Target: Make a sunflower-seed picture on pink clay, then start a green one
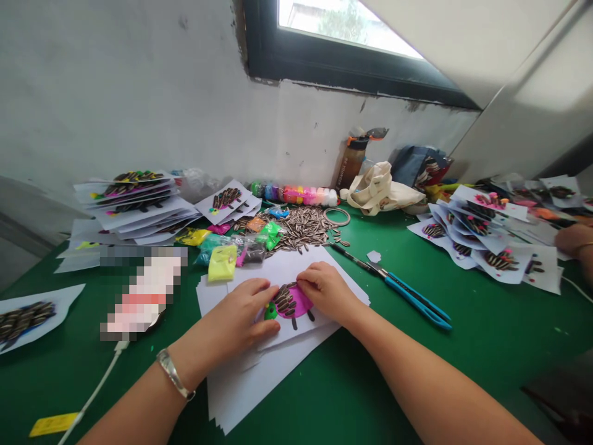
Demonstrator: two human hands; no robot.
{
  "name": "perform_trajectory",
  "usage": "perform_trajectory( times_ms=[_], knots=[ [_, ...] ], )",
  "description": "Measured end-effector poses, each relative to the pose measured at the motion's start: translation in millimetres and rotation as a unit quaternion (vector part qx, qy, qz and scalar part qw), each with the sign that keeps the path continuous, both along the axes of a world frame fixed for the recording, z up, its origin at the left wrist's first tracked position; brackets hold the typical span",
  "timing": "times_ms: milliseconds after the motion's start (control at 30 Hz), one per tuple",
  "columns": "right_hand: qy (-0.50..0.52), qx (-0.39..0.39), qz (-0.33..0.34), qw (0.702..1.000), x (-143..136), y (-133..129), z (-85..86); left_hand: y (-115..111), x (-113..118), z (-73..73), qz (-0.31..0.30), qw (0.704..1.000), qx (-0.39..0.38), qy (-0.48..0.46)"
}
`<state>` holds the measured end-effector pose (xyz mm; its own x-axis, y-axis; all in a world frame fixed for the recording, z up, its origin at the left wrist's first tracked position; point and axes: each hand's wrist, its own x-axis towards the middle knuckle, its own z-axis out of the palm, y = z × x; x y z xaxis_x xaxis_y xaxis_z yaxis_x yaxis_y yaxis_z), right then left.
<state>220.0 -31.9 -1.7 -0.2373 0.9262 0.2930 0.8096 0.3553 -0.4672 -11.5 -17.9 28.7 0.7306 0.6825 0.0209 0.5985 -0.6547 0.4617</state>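
Observation:
A white paper sheet (pixel 301 322) on top of a paper stack (pixel 250 386) bears a sheep-like figure of pink clay (pixel 302 301) with a green head (pixel 271 311) and two dark legs. Striped sunflower seeds (pixel 285 300) are set into the left part of the pink clay. My left hand (pixel 243 314) lies over the left side of the sheet, fingers apart near the green head. My right hand (pixel 328 292) has its fingers pinched together at the pink clay's upper right edge; whatever is between the fingertips is hidden.
Behind the papers are a heap of sunflower seeds (pixel 303 227), clay packets (pixel 222 262) and a tape ring (pixel 337 216). Blue tweezers (pixel 417 300) lie at right. Stacks of decorated sheets (pixel 139 213) stand left and right. Another person's hand (pixel 574 240) shows at far right.

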Motion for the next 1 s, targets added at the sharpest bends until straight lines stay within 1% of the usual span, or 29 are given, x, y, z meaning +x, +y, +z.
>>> perform_trajectory(
  times_ms=[333,567,1000],
  knots=[
    [-0.004,0.005,-0.002,1.000,-2.0,-2.1,-2.0,-2.0,3.9,-0.9,-0.002,1.000,0.021,0.015],
    [-0.002,-0.019,-0.016,1.000,-5.0,1.9,-4.6,-3.7,5.0,-2.3,-0.003,0.999,0.037,0.030],
    [-0.016,-0.010,-0.008,1.000,-8.7,8.5,-6.1,-3.1,3.5,-9.5,0.005,0.999,0.043,0.005]
  ],
)
